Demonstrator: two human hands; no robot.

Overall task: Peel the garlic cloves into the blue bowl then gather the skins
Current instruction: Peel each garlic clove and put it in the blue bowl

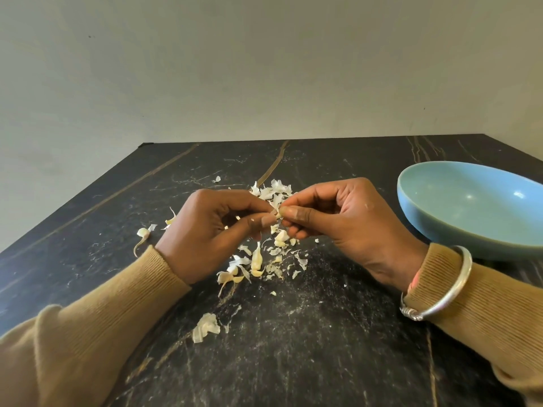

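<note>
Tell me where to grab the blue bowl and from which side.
Probably the near-left rim, thumb inside, fingers under the outer wall. The blue bowl stands upright, shallow and wide, so that rim is its only edge to pinch. Come from the left with the right hand, the nearer one, once it frees the garlic clove.

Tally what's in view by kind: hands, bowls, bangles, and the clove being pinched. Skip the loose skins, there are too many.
Hands: 2, left hand and right hand
Blue bowl: 1
Silver bangle: 1
Garlic clove pinched between both hands' fingers: 1
Total: 5
</note>
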